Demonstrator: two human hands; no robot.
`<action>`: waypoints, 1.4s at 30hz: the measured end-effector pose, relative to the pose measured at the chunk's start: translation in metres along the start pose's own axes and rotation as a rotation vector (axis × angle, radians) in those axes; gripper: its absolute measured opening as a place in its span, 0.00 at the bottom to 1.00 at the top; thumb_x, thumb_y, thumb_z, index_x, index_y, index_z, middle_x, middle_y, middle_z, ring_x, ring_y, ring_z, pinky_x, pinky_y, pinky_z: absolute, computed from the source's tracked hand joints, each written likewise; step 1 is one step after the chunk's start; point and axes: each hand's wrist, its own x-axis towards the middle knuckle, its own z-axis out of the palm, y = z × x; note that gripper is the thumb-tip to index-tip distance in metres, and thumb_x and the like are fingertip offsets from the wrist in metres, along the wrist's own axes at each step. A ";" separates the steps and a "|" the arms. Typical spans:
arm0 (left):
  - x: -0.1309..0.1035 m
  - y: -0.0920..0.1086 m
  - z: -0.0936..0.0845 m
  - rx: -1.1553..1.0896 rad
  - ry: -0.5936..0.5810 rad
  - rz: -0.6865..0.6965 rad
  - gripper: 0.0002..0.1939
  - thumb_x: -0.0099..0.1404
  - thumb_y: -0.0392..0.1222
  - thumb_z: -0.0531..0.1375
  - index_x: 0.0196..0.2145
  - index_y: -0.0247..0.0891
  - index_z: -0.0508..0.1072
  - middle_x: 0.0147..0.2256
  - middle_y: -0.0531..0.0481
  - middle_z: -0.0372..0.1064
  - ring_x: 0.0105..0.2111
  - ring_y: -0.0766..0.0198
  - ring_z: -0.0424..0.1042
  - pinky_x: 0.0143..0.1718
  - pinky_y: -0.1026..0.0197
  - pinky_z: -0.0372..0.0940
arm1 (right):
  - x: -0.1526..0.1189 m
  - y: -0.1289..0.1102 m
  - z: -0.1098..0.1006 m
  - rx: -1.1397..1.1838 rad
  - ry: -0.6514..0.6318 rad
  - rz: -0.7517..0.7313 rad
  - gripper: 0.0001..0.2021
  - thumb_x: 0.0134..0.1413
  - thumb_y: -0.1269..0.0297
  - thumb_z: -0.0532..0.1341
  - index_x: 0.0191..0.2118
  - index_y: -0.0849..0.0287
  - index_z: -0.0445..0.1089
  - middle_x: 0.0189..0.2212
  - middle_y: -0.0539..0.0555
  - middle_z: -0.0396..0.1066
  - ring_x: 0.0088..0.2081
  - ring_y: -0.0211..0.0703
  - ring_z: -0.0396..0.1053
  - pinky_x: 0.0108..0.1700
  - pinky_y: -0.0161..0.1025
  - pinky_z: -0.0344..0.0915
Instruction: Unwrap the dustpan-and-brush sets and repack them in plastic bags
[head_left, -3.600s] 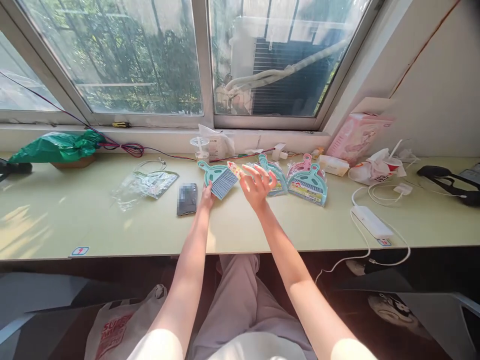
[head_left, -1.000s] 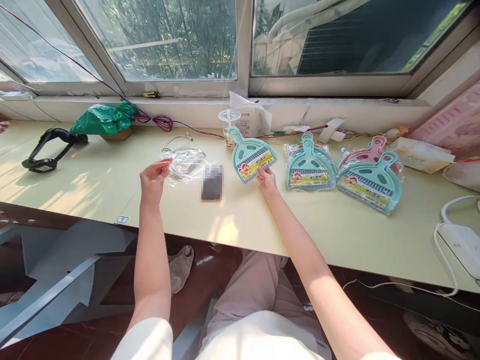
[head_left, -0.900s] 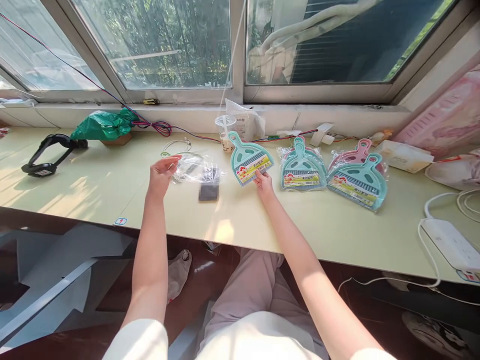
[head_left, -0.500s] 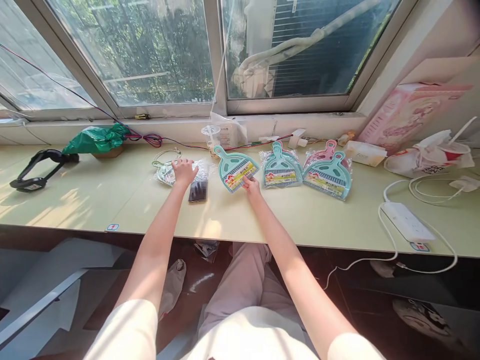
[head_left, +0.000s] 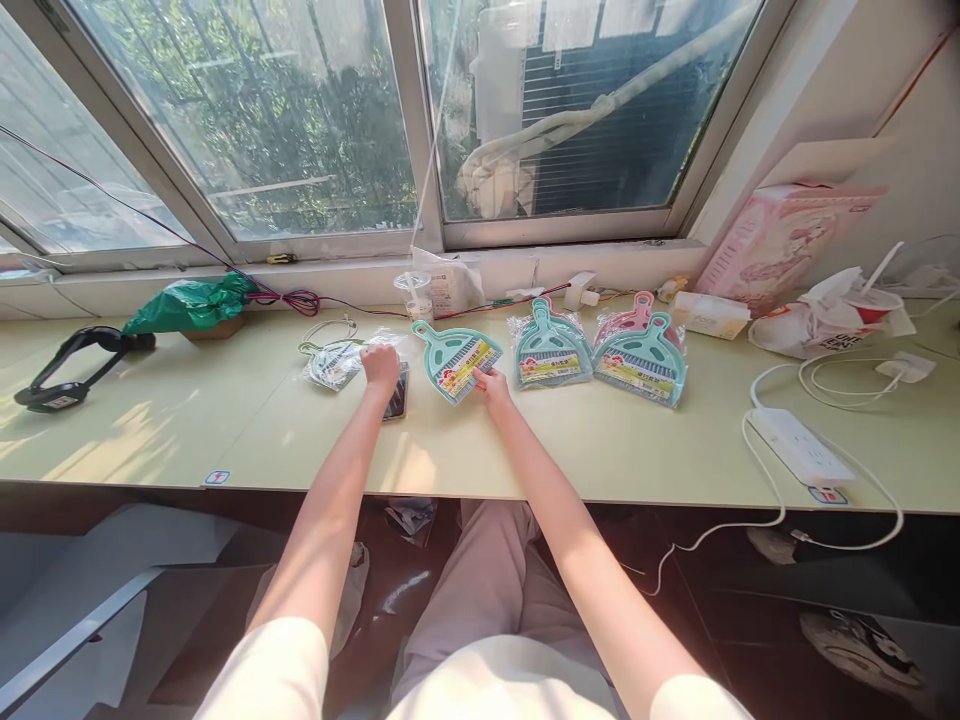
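Observation:
My right hand [head_left: 491,385] grips the lower right edge of a mint-green mini dustpan [head_left: 454,348] with a brush and a yellow printed label, tilted with its handle to the upper left. Above a dark phone [head_left: 397,395], my left hand [head_left: 381,366] is closed, fingers curled in; what they hold, if anything, is hidden. Crinkled clear plastic [head_left: 391,342] lies right by that hand. Left of it rests another packaged green item [head_left: 334,362] with a loop of cord. To the right lie wrapped dustpan sets, one pile [head_left: 553,355] beside another [head_left: 643,360], with pink ones behind.
A lidded plastic cup [head_left: 415,296] stands by the window sill. At left are a black headset-like device [head_left: 64,385] and a green plastic bag [head_left: 187,305]. A white power strip [head_left: 801,447] with cables, a tissue pack [head_left: 711,314] and a pink box [head_left: 795,245] occupy the right.
My left hand has gone from spread fingers over the packaged green item to a closed shape slightly further right, above the phone. My right hand still holds the dustpan. The view has shifted slightly.

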 end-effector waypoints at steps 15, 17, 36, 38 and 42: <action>-0.014 0.030 -0.008 -0.417 0.209 0.235 0.21 0.69 0.39 0.48 0.55 0.39 0.71 0.53 0.37 0.69 0.55 0.48 0.64 0.53 0.50 0.61 | -0.007 -0.002 0.001 -0.025 -0.050 -0.030 0.09 0.44 0.70 0.69 0.33 0.63 0.73 0.33 0.56 0.78 0.35 0.43 0.77 0.41 0.40 0.74; -0.018 0.036 -0.010 -0.432 0.222 0.260 0.20 0.70 0.40 0.48 0.55 0.41 0.72 0.56 0.41 0.67 0.57 0.50 0.63 0.53 0.51 0.63 | -0.005 0.000 0.001 -0.016 -0.032 -0.056 0.08 0.44 0.70 0.69 0.33 0.63 0.73 0.33 0.56 0.78 0.35 0.43 0.76 0.40 0.40 0.75; -0.029 0.046 -0.025 -0.678 0.232 0.300 0.17 0.69 0.35 0.50 0.48 0.44 0.75 0.57 0.45 0.66 0.61 0.55 0.60 0.60 0.50 0.57 | -0.004 -0.007 0.001 -0.022 0.036 -0.162 0.09 0.45 0.67 0.67 0.34 0.62 0.72 0.36 0.56 0.78 0.37 0.43 0.76 0.40 0.40 0.74; -0.031 0.051 -0.028 -0.699 0.188 0.338 0.16 0.69 0.37 0.50 0.48 0.44 0.75 0.57 0.45 0.66 0.61 0.54 0.59 0.59 0.50 0.58 | -0.004 -0.006 0.002 -0.019 0.042 -0.180 0.09 0.45 0.66 0.68 0.35 0.62 0.72 0.36 0.56 0.78 0.37 0.44 0.76 0.41 0.40 0.74; -0.033 0.059 -0.034 -0.680 0.152 0.362 0.15 0.69 0.38 0.52 0.48 0.44 0.74 0.58 0.45 0.65 0.62 0.53 0.56 0.55 0.50 0.63 | -0.004 -0.003 0.004 -0.013 -0.058 -0.165 0.12 0.43 0.64 0.69 0.35 0.63 0.72 0.36 0.57 0.78 0.37 0.46 0.76 0.42 0.44 0.74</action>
